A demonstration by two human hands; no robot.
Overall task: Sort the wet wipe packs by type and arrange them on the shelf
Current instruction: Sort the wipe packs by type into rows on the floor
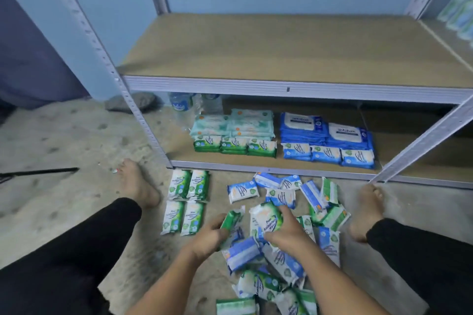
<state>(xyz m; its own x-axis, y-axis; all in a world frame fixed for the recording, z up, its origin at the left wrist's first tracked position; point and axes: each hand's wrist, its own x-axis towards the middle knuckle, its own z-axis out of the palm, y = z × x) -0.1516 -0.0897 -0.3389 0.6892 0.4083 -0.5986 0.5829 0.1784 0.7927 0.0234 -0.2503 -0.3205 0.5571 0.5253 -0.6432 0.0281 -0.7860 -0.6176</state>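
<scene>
Both hands are in the mixed pile (243,253) on the floor. The left hand (210,236) has its fingers curled round a green pack (233,218). The right hand (282,234) has its fingers clamped over a second green pack (267,216), label side up. Each is a grip on one pack, with nothing spare.

Likely failure points from here:

- Mis-sort. Blue and green packs carry near-identical artwork, differing only in colour. Blue ones lie directly under and beside both sets of fingers, and the light is dim, so a wrong pick looks easy.
- Drag-along. Packs overlap under the fingers, so lifting could carry a blue neighbour out or scatter the heap wider, probably toward the person's legs.
- Slip. The film wrap looks slick, and the right fingers seem to hold one end of the pack only, so it could rotate out.
- Staging block. Four green packs (186,202) sit squared up out to the left of the left fingers — a forearm sweep would knock them askew.
- Shelf. Ahead of the fingers, on the lower shelf (279,161), the green row (235,146) sits just beside the blue row (327,154). Extra green added carelessly could creep across the gap or tip a stack.
</scene>
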